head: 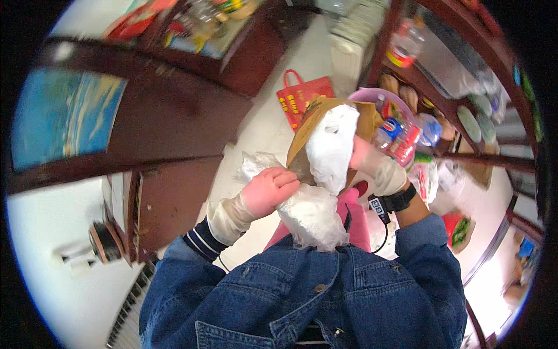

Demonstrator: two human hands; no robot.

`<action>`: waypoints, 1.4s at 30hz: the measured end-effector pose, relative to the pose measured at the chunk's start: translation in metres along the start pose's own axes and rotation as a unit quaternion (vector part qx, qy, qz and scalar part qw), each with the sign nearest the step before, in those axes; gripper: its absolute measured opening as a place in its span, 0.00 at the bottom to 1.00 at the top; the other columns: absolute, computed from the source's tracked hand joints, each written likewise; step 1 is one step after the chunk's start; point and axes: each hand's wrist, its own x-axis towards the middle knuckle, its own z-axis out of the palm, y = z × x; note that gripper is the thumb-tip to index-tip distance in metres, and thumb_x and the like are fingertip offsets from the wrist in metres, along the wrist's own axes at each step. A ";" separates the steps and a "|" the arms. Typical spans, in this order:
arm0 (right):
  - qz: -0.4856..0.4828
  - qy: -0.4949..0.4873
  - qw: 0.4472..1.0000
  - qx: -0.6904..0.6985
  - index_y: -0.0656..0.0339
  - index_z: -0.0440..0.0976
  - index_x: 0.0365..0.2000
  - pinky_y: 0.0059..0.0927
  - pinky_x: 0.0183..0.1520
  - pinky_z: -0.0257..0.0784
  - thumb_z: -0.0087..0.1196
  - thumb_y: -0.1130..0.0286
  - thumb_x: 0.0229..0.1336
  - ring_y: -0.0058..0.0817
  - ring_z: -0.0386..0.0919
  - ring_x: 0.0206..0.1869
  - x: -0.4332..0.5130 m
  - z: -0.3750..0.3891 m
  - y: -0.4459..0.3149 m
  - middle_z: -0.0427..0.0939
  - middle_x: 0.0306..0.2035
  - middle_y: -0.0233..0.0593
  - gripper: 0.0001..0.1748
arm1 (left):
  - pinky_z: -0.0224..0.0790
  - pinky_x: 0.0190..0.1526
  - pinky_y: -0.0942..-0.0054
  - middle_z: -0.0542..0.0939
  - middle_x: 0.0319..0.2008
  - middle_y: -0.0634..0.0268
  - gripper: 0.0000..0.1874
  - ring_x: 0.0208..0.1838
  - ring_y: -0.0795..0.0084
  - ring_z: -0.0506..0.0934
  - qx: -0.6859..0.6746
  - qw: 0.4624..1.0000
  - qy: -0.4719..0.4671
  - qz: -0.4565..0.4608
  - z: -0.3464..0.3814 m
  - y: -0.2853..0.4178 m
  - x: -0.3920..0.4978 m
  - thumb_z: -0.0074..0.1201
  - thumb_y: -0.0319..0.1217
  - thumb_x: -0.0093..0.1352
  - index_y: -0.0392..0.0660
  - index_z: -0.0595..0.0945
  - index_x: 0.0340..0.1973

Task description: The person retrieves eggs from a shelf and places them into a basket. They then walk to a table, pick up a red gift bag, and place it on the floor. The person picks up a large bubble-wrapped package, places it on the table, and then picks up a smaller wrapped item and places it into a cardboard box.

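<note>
My left hand [269, 192], in a pink glove with a pale cuff, grips a crumpled translucent plastic bag [311, 213] that sticks out on both sides of the fist. My right hand [362, 155], gloved alike, is closed at the side of a white plastic bundle [332, 144]. That bundle lies against the opening of a brown cardboard box or paper bag [305, 124]. The fingertips of my right hand are hidden behind the bundle. Both hands are in front of my waist, with the clear bag nearer my body.
A red handled bag [305, 94] stands on the pale floor beyond the hands. To its right, a pink basin [370, 92] holds several plastic bottles. Dark red wooden cabinets [174, 109] line the left. Shelves [440, 85] with a bottle and gourd-like items rise at right.
</note>
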 end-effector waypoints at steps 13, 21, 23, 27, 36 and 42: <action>0.179 -0.407 0.778 0.444 0.54 0.64 0.63 0.32 0.67 0.67 0.41 0.51 0.73 0.29 0.71 0.61 0.098 0.389 -0.140 0.73 0.56 0.34 0.27 | 0.74 0.55 0.57 0.79 0.48 0.59 0.19 0.50 0.53 0.79 0.087 0.931 0.245 -0.257 -0.079 0.067 -0.413 0.54 0.28 0.60 0.42 0.79 0.49; -0.170 -0.510 0.842 0.051 0.59 0.60 0.68 0.30 0.74 0.57 0.42 0.64 0.75 0.29 0.66 0.68 0.154 0.571 -0.138 0.69 0.65 0.37 0.25 | 0.73 0.55 0.56 0.79 0.51 0.57 0.23 0.52 0.51 0.78 0.208 0.841 0.246 -0.435 -0.109 0.149 -0.550 0.57 0.27 0.56 0.40 0.80 0.49; -0.378 -0.436 0.795 -0.189 0.58 0.60 0.69 0.32 0.73 0.60 0.42 0.64 0.75 0.31 0.67 0.69 0.169 0.579 -0.134 0.69 0.66 0.38 0.26 | 0.73 0.53 0.56 0.79 0.49 0.57 0.23 0.50 0.51 0.78 0.210 0.822 0.267 -0.456 -0.108 0.156 -0.548 0.58 0.27 0.55 0.39 0.80 0.48; -0.234 -0.488 0.841 0.026 0.58 0.61 0.68 0.37 0.68 0.69 0.40 0.61 0.76 0.35 0.71 0.67 0.197 0.575 -0.130 0.71 0.66 0.41 0.26 | 0.73 0.50 0.57 0.80 0.46 0.57 0.22 0.47 0.52 0.78 0.292 0.775 0.309 -0.467 -0.089 0.157 -0.519 0.57 0.27 0.54 0.38 0.80 0.46; 0.100 -0.403 0.755 0.508 0.49 0.69 0.62 0.46 0.58 0.80 0.43 0.47 0.73 0.37 0.78 0.60 0.173 0.526 -0.156 0.78 0.59 0.34 0.26 | 0.73 0.51 0.57 0.80 0.47 0.58 0.21 0.47 0.52 0.78 0.358 0.775 0.290 -0.432 -0.068 0.150 -0.535 0.57 0.27 0.54 0.38 0.80 0.45; 0.129 -0.069 0.989 0.009 0.49 0.67 0.64 0.54 0.55 0.77 0.64 0.50 0.60 0.39 0.73 0.63 0.175 0.484 -0.138 0.75 0.62 0.38 0.36 | 0.72 0.56 0.55 0.79 0.49 0.57 0.24 0.52 0.51 0.77 0.346 0.797 0.291 -0.401 -0.057 0.143 -0.546 0.57 0.28 0.54 0.39 0.80 0.48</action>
